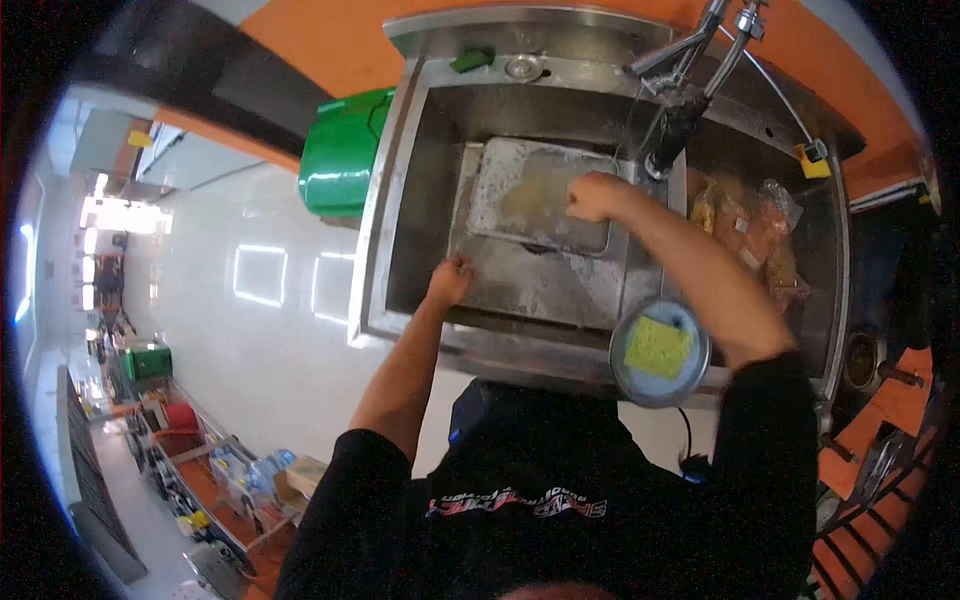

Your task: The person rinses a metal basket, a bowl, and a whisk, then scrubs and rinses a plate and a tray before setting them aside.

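Observation:
A wet, shallow metal tray (pixel 490 215) with murky liquid or residue in its middle lies in the left basin of the steel sink (pixel 420 190). My right hand (pixel 595 197) is closed in a fist over the tray's right part; whatever it may grip is hidden. Lower left, my left hand (pixel 452 280) reaches inside the basin's front left corner, apart from the tray. Its fingers are curled, and anything in them is too small to tell. The faucet's black spray head (pixel 672 140) hangs just right of my right hand.
A round bowl (pixel 620 375) with a yellow-green sponge or cloth (pixel 658 346) rests on the front ledge. Plastic-wrapped food packages (pixel 750 235) fill part of the right basin. A dark green pad (pixel 472 61) lies on the back ledge. Left of the sink stands a green bin (pixel 340 160).

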### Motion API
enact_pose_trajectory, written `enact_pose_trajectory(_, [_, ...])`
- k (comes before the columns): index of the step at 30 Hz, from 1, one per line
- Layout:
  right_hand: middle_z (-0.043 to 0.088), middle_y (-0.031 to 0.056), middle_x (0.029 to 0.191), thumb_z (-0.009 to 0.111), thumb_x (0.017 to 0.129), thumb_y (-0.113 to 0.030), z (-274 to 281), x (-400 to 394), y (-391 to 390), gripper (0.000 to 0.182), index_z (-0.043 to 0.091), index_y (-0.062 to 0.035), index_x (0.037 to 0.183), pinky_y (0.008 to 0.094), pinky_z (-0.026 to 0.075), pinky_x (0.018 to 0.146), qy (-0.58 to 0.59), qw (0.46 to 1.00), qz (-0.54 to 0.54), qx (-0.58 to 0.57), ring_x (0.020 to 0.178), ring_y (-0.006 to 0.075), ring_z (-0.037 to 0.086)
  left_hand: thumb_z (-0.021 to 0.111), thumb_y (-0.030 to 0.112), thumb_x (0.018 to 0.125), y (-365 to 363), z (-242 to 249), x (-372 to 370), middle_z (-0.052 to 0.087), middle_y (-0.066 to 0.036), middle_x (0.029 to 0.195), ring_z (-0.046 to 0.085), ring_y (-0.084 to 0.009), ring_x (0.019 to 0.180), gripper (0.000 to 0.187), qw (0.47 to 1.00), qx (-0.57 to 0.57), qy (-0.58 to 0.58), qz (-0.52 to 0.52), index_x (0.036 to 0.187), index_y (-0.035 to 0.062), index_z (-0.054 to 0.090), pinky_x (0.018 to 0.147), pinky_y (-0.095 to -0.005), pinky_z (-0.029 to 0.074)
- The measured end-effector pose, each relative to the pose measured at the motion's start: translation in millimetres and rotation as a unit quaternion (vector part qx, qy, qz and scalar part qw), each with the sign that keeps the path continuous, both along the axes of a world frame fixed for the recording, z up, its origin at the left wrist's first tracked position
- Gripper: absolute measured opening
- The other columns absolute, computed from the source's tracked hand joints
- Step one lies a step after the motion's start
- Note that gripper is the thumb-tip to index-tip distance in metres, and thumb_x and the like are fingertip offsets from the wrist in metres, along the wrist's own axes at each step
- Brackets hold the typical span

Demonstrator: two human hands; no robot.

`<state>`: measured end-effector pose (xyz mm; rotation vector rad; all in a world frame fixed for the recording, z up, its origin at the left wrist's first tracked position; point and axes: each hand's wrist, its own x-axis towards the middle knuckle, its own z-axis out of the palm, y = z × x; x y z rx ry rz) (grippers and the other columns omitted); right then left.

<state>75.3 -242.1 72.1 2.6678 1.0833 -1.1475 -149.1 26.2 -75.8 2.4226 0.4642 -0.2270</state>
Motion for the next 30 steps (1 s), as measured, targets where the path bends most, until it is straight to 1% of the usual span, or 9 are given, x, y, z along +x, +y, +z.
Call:
enact_pose_trajectory(8, [0.060,0.0241,0.120,0.060,0.080,-0.014,-206,42,38,0.039,0.062,-0.0025,0.117,0.0451,0.049,0.091,-0.001,0.968,-0.252,0.001,0.109,0.0398,0.059,0.057,0.036,0.091,70,-142,63,0.060,-0.023,0.121,0.056,-0.0358,0.116,0.057,0.990,0.027,0.134,0.040,0.137,0.0057,0.040,0.098,-0.0436,0.043])
enact_pose_trajectory(11, [0.057,0.0247,0.124,0.060,0.081,-0.014,-275,48,25,0.050,0.051,-0.0006,0.129,0.0459,0.047,0.095,0.004,0.962,-0.273,0.013,0.113,0.0410,0.057,0.060,0.035,0.090,69,-106,112,0.058,-0.022,0.124,0.058,-0.0339,0.112,0.055,0.988,-0.085,0.116,0.064,0.132,0.0033,0.044,0.092,-0.0445,0.046])
enact_pose_trajectory(16, [0.059,0.0236,0.120,0.059,0.084,-0.013,-321,25,20,0.050,0.048,0.0003,0.131,0.0478,0.048,0.094,-0.108,0.934,-0.339,-0.014,0.113,0.0400,0.057,0.069,0.031,0.083,88,-194,153,0.062,-0.021,0.114,0.063,-0.0333,0.094,0.054,0.990,-0.035,0.107,0.084,0.124,0.0015,0.053,0.081,-0.0459,0.050])
enact_pose_trajectory(18, [0.056,0.0238,0.123,0.058,0.085,-0.010,-344,17,14,0.046,0.050,-0.0045,0.130,0.0484,0.048,0.092,0.034,0.732,-0.663,0.155,0.114,0.0389,0.056,0.070,0.029,0.080,87,-192,149,0.063,-0.021,0.112,0.064,-0.0340,0.092,0.054,0.986,-0.004,0.148,0.075,0.123,0.0009,0.055,0.079,-0.0464,0.051])
enact_pose_trajectory(22, [0.053,0.0243,0.126,0.058,0.085,-0.008,-303,-5,18,0.042,0.051,-0.0063,0.127,0.0483,0.049,0.090,-0.027,0.890,-0.455,-0.018,0.115,0.0405,0.054,0.069,0.021,0.077,83,-175,129,0.066,-0.023,0.098,0.064,-0.0376,0.090,0.044,0.995,-0.024,0.085,-0.038,0.112,-0.0037,0.059,0.081,-0.0469,0.050])
enact_pose_trajectory(24, [0.055,0.0198,0.122,0.059,0.091,-0.032,-365,-21,2,0.047,0.050,-0.0005,0.124,0.0431,0.052,0.080,0.049,0.613,-0.715,0.333,0.106,0.0304,0.060,0.068,0.018,0.077,74,-162,114,0.066,-0.024,0.096,0.064,-0.0378,0.090,0.041,0.993,-0.075,0.074,-0.055,0.109,-0.0056,0.060,0.081,-0.0470,0.050])
enact_pose_trajectory(27, [0.057,0.0203,0.119,0.059,0.091,-0.030,-291,-40,22,0.041,0.051,-0.0012,0.120,0.0474,0.051,0.078,-0.031,0.530,-0.735,0.421,0.105,0.0309,0.060,0.065,0.015,0.077,68,-186,100,0.066,-0.022,0.088,0.064,-0.0361,0.081,0.034,1.000,-0.009,0.000,-0.017,0.102,-0.0069,0.061,0.077,-0.0453,0.049])
enact_pose_trajectory(28, [0.057,0.0203,0.119,0.059,0.091,-0.030,-277,-47,27,0.041,0.051,-0.0012,0.120,0.0474,0.051,0.078,-0.030,0.527,-0.739,0.419,0.105,0.0309,0.060,0.064,0.015,0.077,70,-201,100,0.066,-0.021,0.087,0.065,-0.0344,0.080,0.034,0.995,-0.096,0.040,0.013,0.103,-0.0071,0.061,0.075,-0.0442,0.049])
enact_pose_trajectory(30, [0.056,0.0199,0.120,0.057,0.093,-0.026,-257,-62,34,0.038,0.050,-0.0018,0.120,0.0467,0.051,0.081,-0.290,0.721,-0.623,0.086,0.109,0.0323,0.058,0.062,0.015,0.078,68,-190,102,0.067,-0.021,0.086,0.065,-0.0328,0.080,0.034,0.979,-0.182,0.084,0.039,0.104,-0.0074,0.062,0.073,-0.0430,0.049])
